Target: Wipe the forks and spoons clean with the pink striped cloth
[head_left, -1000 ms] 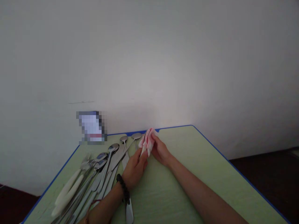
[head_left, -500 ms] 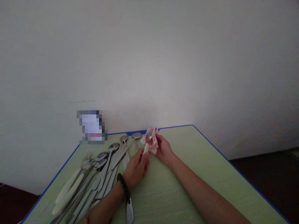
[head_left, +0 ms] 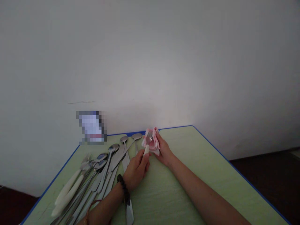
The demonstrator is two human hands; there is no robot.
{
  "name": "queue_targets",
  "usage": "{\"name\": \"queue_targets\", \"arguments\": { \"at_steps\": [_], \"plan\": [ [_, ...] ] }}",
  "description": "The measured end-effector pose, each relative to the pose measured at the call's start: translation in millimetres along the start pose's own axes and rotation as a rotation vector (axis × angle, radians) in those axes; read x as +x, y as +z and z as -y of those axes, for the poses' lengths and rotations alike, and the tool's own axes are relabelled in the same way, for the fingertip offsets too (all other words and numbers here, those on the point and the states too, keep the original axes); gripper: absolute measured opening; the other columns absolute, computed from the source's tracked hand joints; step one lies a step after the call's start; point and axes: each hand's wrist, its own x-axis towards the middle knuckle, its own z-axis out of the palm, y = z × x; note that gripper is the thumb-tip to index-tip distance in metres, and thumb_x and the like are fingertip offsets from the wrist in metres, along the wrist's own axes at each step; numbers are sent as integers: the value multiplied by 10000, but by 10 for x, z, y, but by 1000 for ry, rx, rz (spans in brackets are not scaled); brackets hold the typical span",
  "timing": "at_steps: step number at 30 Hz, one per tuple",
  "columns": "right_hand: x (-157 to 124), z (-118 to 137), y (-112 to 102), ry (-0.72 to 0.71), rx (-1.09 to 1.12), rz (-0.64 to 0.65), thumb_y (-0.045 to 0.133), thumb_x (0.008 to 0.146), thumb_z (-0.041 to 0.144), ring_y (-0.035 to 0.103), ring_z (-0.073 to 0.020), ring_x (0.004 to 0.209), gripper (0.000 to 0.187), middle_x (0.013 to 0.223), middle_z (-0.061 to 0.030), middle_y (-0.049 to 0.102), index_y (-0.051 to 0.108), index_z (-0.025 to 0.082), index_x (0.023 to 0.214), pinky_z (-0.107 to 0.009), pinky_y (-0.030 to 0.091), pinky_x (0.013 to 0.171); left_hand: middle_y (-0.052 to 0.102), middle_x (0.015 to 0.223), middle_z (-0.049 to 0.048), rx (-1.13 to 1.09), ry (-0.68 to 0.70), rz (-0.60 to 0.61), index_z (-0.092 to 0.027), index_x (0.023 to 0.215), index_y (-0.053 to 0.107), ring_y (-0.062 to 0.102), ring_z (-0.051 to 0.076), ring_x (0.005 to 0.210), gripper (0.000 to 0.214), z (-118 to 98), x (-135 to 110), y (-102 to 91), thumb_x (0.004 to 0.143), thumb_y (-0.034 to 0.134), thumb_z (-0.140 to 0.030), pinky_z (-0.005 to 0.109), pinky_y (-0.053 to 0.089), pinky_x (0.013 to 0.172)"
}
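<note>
Pale green counter (head_left: 187, 193), edged in blue. Nearest, the end of a metal utensil (head_left: 130, 214) is seen; to its left, two white handles (head_left: 67, 190) are laid beside a loose spread of metal cutlery (head_left: 103, 178). Beyond, the white grip of a fork (head_left: 147, 148) is held by the left hand (head_left: 137, 167), fingers clamped on it. A pink-and-white cloth (head_left: 155, 145) is held by the right hand (head_left: 165, 151), fingers folded around it. The fork's metal head is laid against the cloth, uncovered on top.

Progress: one fork is in hand, judged unfinished; the spread is held by neither hand. Which pieces have been dealt with cannot be told.

Farther, small spoons (head_left: 124, 139) are laid near the back edge. At the far left corner, a screen (head_left: 91, 125) is pixelated. No brand, label or writing could be read.
</note>
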Motion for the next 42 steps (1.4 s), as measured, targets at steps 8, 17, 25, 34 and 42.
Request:
{"name": "queue_targets", "arguments": {
  "at_steps": [8, 17, 25, 34, 42],
  "plan": [
    [-5, -88, -39, -28, -15, -75, 710, 644, 363, 579, -118, 596, 311, 734, -30, 676, 611, 157, 856, -242, 439, 567, 453, 498, -63, 110, 28, 28, -191, 785, 464, 431, 108, 451, 287, -2, 13, -23, 899, 302, -399, 223, 334, 485],
    [-21, -50, -76, -39, -122, 11, 708, 615, 235, 588, -123, 652, 281, 786, -24, 675, 621, 167, 873, -232, 452, 597, 433, 523, -47, 79, -1, -10, -211, 766, 435, 414, 130, 462, 306, 45, 17, -8, 907, 254, -412, 239, 318, 480],
    [13, -133, -87, -118, -109, -53, 699, 640, 289, 585, -126, 673, 292, 808, -7, 662, 603, 198, 901, -243, 452, 632, 433, 518, -53, 146, 17, -20, -218, 747, 430, 423, 132, 466, 305, 73, 35, 2, 908, 269, -422, 234, 302, 478],
    [6, -59, -57, -6, 49, -28, 661, 689, 353, 585, -128, 645, 263, 786, -22, 674, 605, 180, 879, -247, 440, 607, 446, 525, -56, 171, 19, 21, -197, 803, 482, 436, 119, 471, 337, 34, 21, -13, 907, 267, -435, 221, 305, 473],
    [-7, -34, -64, 19, 59, -3, 615, 684, 221, 593, -128, 650, 193, 785, -26, 679, 602, 171, 869, -233, 449, 603, 438, 501, -65, 83, 23, 33, -188, 779, 474, 426, 105, 446, 353, 11, -7, -5, 912, 254, -430, 220, 337, 477]
  ]
}}
